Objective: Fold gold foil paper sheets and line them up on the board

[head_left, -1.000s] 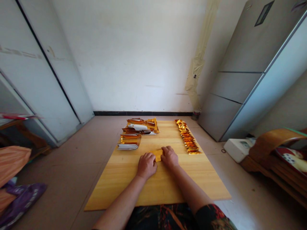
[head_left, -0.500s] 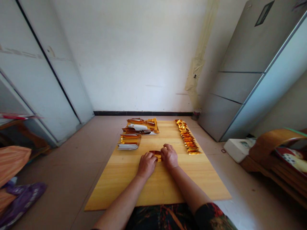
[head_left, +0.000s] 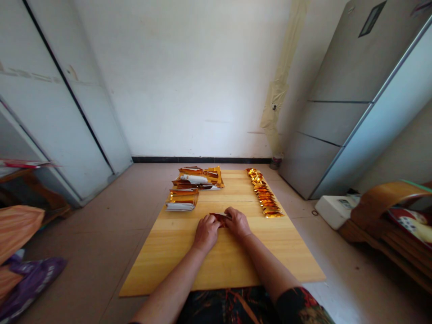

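A small gold foil sheet sits pinched between the left hand and right hand, mid-board on the wooden board. Stacked foil packs lie at eleven o'clock; a row of folded gold pieces runs at one o'clock.

I'm seeing a pale wooden board flat on the floor: gold foil stacks far left, a row of folded gold pieces along the right.
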The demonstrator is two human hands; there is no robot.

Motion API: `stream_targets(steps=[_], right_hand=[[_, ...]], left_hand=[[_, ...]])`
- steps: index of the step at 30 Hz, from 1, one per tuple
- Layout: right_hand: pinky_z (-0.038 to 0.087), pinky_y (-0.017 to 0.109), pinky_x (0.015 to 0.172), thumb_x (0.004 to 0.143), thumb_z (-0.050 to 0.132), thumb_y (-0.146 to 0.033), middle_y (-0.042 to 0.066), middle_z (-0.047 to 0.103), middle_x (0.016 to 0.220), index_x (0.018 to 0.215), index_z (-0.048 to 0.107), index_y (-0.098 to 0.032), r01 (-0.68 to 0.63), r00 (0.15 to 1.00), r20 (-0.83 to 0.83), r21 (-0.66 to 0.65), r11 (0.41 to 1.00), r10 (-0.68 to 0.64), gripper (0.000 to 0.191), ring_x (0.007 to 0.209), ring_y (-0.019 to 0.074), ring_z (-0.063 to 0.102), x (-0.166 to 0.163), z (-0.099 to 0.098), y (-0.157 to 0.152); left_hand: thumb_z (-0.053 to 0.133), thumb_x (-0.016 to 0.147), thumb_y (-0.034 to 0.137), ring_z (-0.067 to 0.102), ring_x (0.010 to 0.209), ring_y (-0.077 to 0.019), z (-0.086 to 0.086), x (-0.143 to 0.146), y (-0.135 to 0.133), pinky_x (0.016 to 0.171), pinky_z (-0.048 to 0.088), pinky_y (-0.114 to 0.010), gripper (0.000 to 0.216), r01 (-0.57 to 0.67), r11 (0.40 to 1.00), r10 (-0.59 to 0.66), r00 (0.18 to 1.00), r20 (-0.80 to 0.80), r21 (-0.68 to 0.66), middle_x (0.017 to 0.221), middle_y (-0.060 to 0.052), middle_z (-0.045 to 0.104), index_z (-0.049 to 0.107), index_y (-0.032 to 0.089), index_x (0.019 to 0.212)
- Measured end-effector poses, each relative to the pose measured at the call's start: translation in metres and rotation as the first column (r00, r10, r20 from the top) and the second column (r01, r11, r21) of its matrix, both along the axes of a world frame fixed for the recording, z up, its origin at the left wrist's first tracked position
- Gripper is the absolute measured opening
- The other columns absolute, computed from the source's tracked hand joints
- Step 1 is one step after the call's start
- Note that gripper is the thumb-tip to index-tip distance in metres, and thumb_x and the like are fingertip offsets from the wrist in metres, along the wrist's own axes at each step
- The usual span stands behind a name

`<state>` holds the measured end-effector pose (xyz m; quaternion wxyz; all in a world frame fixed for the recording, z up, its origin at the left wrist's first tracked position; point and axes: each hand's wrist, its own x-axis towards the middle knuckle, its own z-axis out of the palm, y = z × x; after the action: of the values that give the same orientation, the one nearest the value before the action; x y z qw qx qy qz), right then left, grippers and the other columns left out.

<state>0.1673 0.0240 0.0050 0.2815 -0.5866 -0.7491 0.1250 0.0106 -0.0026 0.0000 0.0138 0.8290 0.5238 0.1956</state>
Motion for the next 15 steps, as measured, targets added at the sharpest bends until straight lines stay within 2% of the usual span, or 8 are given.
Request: stream_targets(steps=[4,6,10,15], right_hand=[[0.038,0.02,0.068,0.073,0.055,-0.011,0.002,0.069,0.082,0.078,0.067,-0.021,-0.061,0.996,0.065,-0.031,0.998,0.063,0.016,0.077,0.0139,0.06,0.0028,0.0015,0.0025],[0.038,0.019,0.065,0.073,0.054,-0.012,0.001,0.069,0.078,0.074,0.067,-0.022,-0.033,0.997,0.071,-0.057,0.998,0.037,0.016,0.072,0.0134,0.06,0.0043,0.0022,0.0039],[0.035,0.018,0.058,0.074,0.054,-0.015,-0.003,0.068,0.069,0.078,0.067,-0.024,0.029,1.0,0.006,-0.083,0.996,-0.028,0.016,0.064,0.0122,0.059,0.0066,0.003,0.0045],[0.035,0.018,0.057,0.074,0.057,-0.019,-0.003,0.069,0.071,0.079,0.067,-0.025,0.048,0.998,-0.039,-0.087,0.995,-0.052,0.012,0.065,0.0123,0.059,0.0075,0.0007,0.0032]], left_hand=[[0.045,0.088,0.016,0.052,0.092,-0.0193,-0.0022,-0.0008,0.0005,0.077,0.04,-0.032,0.026,0.002,1.0,-0.002,1.0,0.026,0.0,0.092,-0.005,0.062,0.07,0.023,0.089],[0.046,0.087,0.015,0.052,0.092,-0.0191,-0.0028,-0.0012,0.0007,0.078,0.039,-0.031,0.025,0.001,1.0,-0.001,0.999,0.039,0.001,0.091,-0.005,0.062,0.069,0.023,0.088],[0.048,0.085,0.015,0.053,0.092,-0.0195,-0.0029,-0.0011,0.0013,0.077,0.038,-0.032,0.02,-0.043,0.999,0.043,0.998,0.045,0.01,0.09,-0.005,0.062,0.067,0.023,0.086],[0.051,0.083,0.016,0.053,0.092,-0.0202,-0.0031,-0.0009,0.0014,0.076,0.037,-0.032,0.015,-0.077,0.997,0.077,0.997,0.02,0.023,0.089,-0.004,0.061,0.065,0.022,0.084]])
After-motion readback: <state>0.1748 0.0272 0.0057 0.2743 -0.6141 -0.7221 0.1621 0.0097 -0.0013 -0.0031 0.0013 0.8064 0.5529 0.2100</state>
